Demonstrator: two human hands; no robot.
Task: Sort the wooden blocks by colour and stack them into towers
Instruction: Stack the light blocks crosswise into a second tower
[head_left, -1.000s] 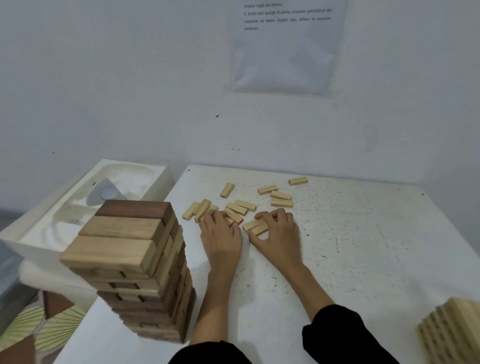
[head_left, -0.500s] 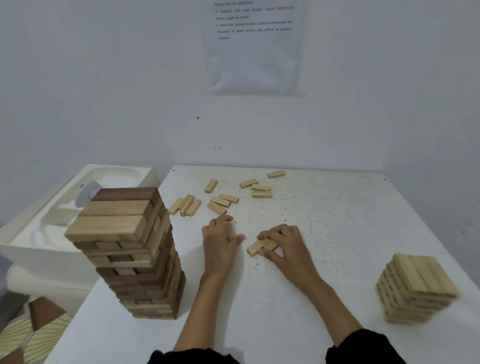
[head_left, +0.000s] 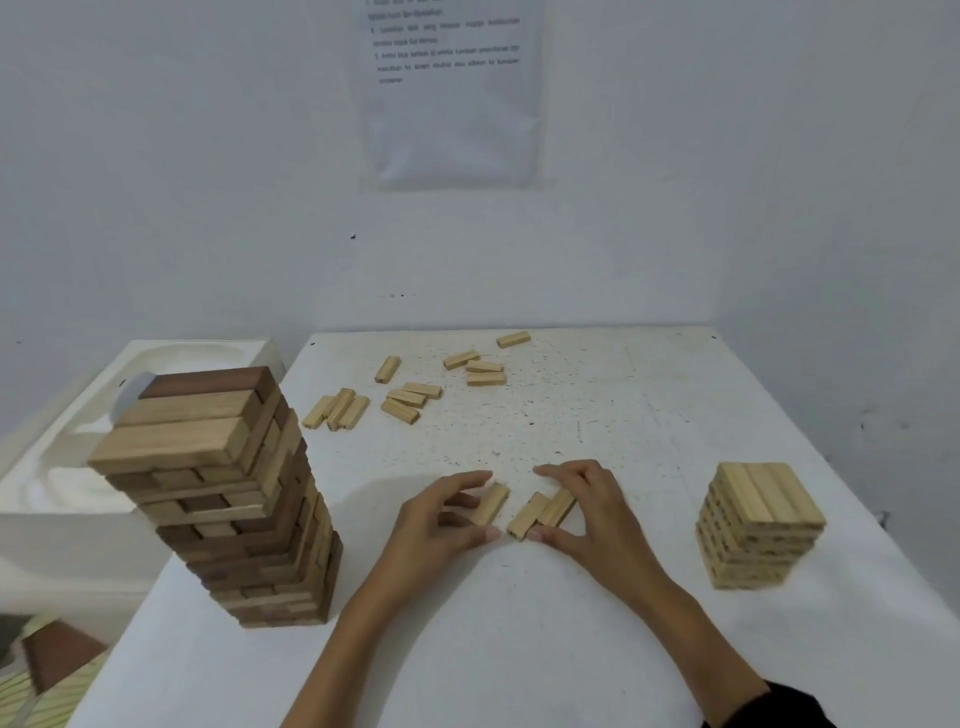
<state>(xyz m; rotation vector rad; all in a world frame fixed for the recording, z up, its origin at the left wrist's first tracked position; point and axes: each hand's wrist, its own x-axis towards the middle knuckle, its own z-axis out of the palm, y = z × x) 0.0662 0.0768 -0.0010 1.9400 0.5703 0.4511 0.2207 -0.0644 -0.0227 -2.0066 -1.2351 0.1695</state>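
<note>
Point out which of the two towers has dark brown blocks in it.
The tall tower on the left: its top layer has a dark brown block. The short tower on the right is all pale wood.

Plain pale walls (head_left: 156, 156) are joined in a corner at the right, and a printed sheet (head_left: 449, 104) is fixed above a speckled white table (head_left: 597, 649). A white moulded tub (head_left: 171, 358) is set beside the table's left edge. A patterned floor (head_left: 47, 680) is seen below it.

Flat, coolish light, just soft shadows on the table (head_left: 649, 415), tall tower (head_left: 223, 493) slightly smeared, edges bowed, wall sheet (head_left: 452, 114) text mushy.
</note>
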